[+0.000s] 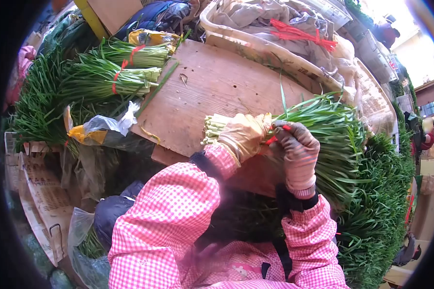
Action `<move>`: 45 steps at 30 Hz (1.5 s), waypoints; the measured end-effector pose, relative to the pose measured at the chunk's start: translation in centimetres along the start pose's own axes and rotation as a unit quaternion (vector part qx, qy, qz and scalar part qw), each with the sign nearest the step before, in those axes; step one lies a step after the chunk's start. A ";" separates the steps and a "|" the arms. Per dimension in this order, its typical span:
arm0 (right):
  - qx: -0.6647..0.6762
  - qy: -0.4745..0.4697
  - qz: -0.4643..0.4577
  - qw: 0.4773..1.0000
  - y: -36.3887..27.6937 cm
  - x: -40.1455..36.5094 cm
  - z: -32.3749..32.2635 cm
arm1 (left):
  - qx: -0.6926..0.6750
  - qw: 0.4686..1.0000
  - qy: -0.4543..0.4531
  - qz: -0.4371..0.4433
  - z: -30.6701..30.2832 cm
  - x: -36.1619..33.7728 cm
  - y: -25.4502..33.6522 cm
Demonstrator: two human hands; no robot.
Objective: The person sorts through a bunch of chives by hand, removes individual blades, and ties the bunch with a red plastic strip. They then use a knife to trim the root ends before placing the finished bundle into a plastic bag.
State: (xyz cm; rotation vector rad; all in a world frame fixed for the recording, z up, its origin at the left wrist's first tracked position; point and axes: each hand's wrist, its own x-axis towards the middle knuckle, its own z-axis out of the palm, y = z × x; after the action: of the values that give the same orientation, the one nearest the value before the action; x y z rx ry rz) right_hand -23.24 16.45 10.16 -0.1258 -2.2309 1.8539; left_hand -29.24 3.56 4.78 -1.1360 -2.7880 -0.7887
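Observation:
A bundle of green stalks (323, 120) lies across the right part of a wooden board (197, 91), its pale cut ends to the left and its leaves to the right. My left hand (245, 137), in a yellowish glove, is closed round the bundle near the cut ends. Just right of it, my right hand (298, 151), in a grey and pinkish glove, pinches a red tie (272, 140) against the stalks. Part of the tie is hidden behind the fingers.
Two bundles with red ties (115, 77) lie at the upper left. Red strips (304, 34) rest on cloth in a large crate (212, 24) behind the board. Loose greens (381, 192) fill the right side. A plastic bag (106, 127) hangs at the left.

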 end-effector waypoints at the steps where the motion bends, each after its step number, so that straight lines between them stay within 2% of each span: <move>1: 0.016 0.002 0.029 0.999 -0.1 -0.3 0.1 | 0.001 1.000 0.015 0.009 0.3 -0.2 -0.1; 4: 0.086 -0.025 0.149 0.985 -0.9 0.7 -0.4 | -0.004 0.999 0.036 -0.013 1.0 -0.1 0.1; 5: 0.000 -0.076 0.006 0.997 -0.7 1.3 -0.5 | -0.011 0.998 0.053 -0.012 0.9 0.0 0.1; 7: -0.081 -0.132 -0.034 0.987 -1.1 2.0 -1.3 | -0.026 0.997 0.075 -0.012 0.9 0.0 0.0; 9: -0.164 -0.196 -0.101 0.961 -1.9 3.3 -2.2 | -0.019 0.999 0.044 -0.005 1.1 0.1 -0.2; 10: -0.271 -0.199 -0.112 0.935 -3.0 3.6 -2.7 | -0.014 0.999 0.032 -0.002 1.0 0.3 -0.2; 11: -0.387 -0.159 -0.223 0.880 -4.4 3.9 -2.3 | -0.046 0.998 -0.006 -0.049 0.0 0.3 0.3; 13: -0.565 -0.170 -0.306 0.747 -6.2 3.7 -0.9 | 0.001 0.998 -0.025 -0.060 -0.6 0.3 0.8; 15: -0.694 -0.270 -0.252 0.618 -7.1 3.0 0.2 | 0.061 0.996 -0.010 -0.068 0.7 0.5 0.5; 18: -0.787 -0.329 -0.069 0.518 -5.8 4.5 1.7 | 0.015 0.998 0.029 -0.055 0.0 0.3 0.8; 19: -0.750 -0.348 -0.102 0.554 -5.9 4.7 1.6 | 0.058 0.996 0.023 -0.066 -0.6 -0.1 1.2; 23: -0.677 -0.415 -0.201 0.574 -5.5 6.2 1.0 | -0.032 0.997 -0.025 -0.065 0.3 0.5 0.2; 25: -0.655 -0.402 -0.232 0.596 -4.6 6.6 0.6 | -0.095 0.991 0.096 -0.005 1.4 0.6 -0.4; 26: -0.644 -0.394 -0.246 0.607 -4.6 6.7 0.6 | -0.080 0.993 0.087 0.016 1.0 0.6 -0.8; 27: -0.614 -0.390 -0.249 0.640 -4.6 6.6 0.2 | -0.065 0.994 0.079 0.037 0.7 0.6 -1.1; 30: -0.628 -0.378 -0.252 0.632 -4.3 6.0 0.5 | -0.067 0.993 -0.063 -0.076 0.6 1.0 -0.1; 32: -0.629 -0.393 -0.247 0.624 -4.6 6.5 1.0 | -0.071 0.994 -0.030 -0.083 0.4 0.9 -0.2; 34: -0.636 -0.413 -0.232 0.610 -5.0 7.0 1.0 | -0.063 0.994 0.006 -0.085 0.5 0.8 0.2; 35: -0.652 -0.423 -0.214 0.592 -4.9 7.3 1.1 | -0.093 0.991 -0.050 -0.086 -0.2 1.1 0.0; 37: -0.685 -0.439 -0.181 0.553 -4.9 8.1 1.6 | -0.062 0.993 -0.053 -0.090 -0.3 0.9 0.2; 38: -0.672 -0.445 -0.175 0.565 -4.7 8.2 1.5 | -0.046 0.993 -0.054 -0.092 -0.6 0.8 0.3; 41: -0.614 -0.472 -0.177 0.607 -3.9 8.4 0.9 | -0.135 0.987 -0.045 -0.072 -1.0 0.2 -0.1; 42: -0.629 -0.474 -0.172 0.592 -4.1 8.2 1.1 | -0.151 0.986 -0.046 -0.055 -1.2 0.4 -0.4; 43: -0.644 -0.473 -0.169 0.577 -4.6 8.0 1.2 | -0.165 0.986 -0.039 0.003 -0.9 0.6 -1.3; 44: -0.660 -0.474 -0.162 0.560 -4.9 7.7 1.4 | -0.110 0.989 -0.097 -0.007 -1.8 0.5 -1.6; 45: -0.660 -0.469 -0.157 0.565 -5.0 7.4 1.3 | -0.056 0.986 -0.156 -0.014 -3.3 0.3 -1.4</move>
State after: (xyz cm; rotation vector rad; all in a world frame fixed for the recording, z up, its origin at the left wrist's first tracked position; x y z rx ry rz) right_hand -30.29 15.82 15.75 1.1553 -3.3527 -0.5288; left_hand -30.97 1.36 7.09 -1.3496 -3.0490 -0.8481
